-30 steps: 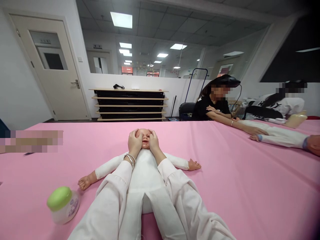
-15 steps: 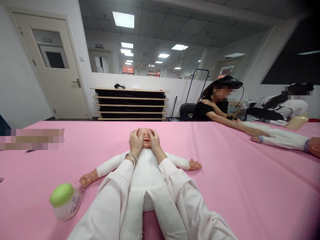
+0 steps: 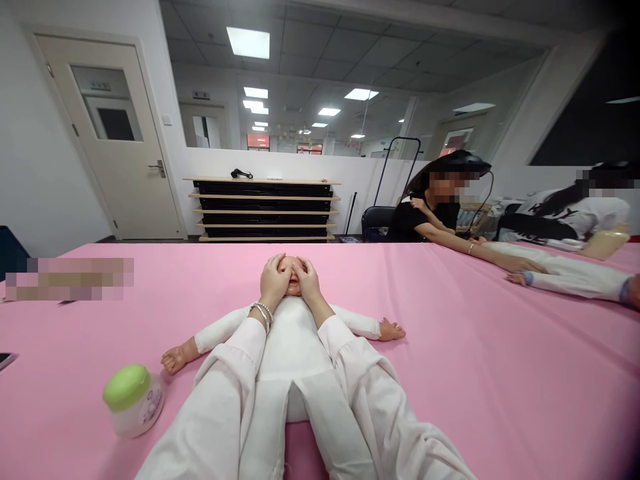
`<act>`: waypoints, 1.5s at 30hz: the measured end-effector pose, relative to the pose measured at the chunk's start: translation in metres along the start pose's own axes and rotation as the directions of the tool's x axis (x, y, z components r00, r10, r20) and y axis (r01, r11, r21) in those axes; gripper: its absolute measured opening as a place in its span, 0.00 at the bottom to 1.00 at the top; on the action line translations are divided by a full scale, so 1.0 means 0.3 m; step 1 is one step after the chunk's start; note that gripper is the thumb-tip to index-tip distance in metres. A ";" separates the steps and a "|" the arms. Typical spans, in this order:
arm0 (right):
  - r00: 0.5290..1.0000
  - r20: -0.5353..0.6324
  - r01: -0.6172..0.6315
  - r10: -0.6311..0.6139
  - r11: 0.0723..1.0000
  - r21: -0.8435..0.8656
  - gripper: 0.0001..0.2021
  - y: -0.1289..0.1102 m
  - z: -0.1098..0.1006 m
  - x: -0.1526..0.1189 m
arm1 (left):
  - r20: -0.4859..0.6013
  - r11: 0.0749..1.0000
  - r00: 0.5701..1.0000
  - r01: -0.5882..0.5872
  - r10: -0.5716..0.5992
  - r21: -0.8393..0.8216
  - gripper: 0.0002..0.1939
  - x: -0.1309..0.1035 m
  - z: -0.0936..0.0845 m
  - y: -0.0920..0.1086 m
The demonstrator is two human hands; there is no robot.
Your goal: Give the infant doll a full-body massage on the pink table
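Note:
A baby doll (image 3: 293, 340) with a white cloth body lies on its back on the pink-covered table (image 3: 480, 373), arms spread out and legs toward me. My left hand (image 3: 275, 279) is wrapped round one side of the doll's head, a beaded bracelet and a bangle at its wrist. On the opposite side my right hand (image 3: 307, 277) cups the head in the same way. Both thumbs lie on the doll's face near the nose and partly cover it. Left of my forearm stands a jar (image 3: 134, 400) with a green lid.
At the right, a person in black (image 3: 425, 213) reaches to a second doll (image 3: 575, 270). Another person in white (image 3: 590, 213) sits farther right. A dark-edged object (image 3: 7, 360) lies at the left edge. Behind the table are a low shelf (image 3: 265, 207) and a door.
My thumbs have shifted slightly on the doll's face, closer together by the nose. Both hands stay round the head. The camera view has turned a little to the left.

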State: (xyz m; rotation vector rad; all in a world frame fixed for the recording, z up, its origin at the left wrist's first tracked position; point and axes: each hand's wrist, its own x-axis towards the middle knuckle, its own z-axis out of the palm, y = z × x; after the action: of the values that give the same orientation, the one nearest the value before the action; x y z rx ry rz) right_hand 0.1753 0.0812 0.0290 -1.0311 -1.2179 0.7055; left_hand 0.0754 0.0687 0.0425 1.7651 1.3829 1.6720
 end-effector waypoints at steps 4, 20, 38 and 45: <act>1.000 -0.008 -0.001 0.001 1.000 -0.010 0.15 0.008 0.004 0.008 | -0.012 1.000 1.000 0.019 -0.019 0.000 0.17 0.003 0.000 -0.002; 0.999 0.034 -0.002 0.002 1.000 0.008 0.18 0.000 0.008 0.007 | -0.040 0.999 0.999 0.015 -0.017 -0.035 0.16 -0.002 -0.009 -0.003; 0.993 -0.037 -0.104 0.108 0.989 0.101 0.15 0.013 0.015 0.022 | -0.063 0.997 0.996 0.053 -0.056 -0.056 0.20 0.005 0.002 -0.010; 0.999 0.032 -0.024 0.021 0.995 0.099 0.18 0.002 0.007 0.010 | -0.057 1.000 0.998 -0.005 0.004 -0.022 0.16 -0.001 -0.004 -0.007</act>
State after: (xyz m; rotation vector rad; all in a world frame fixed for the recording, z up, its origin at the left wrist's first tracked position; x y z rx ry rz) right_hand 0.1739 0.0847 0.0298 -0.9558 -1.1872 0.7946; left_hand 0.0734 0.0689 0.0409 1.7228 1.3804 1.7453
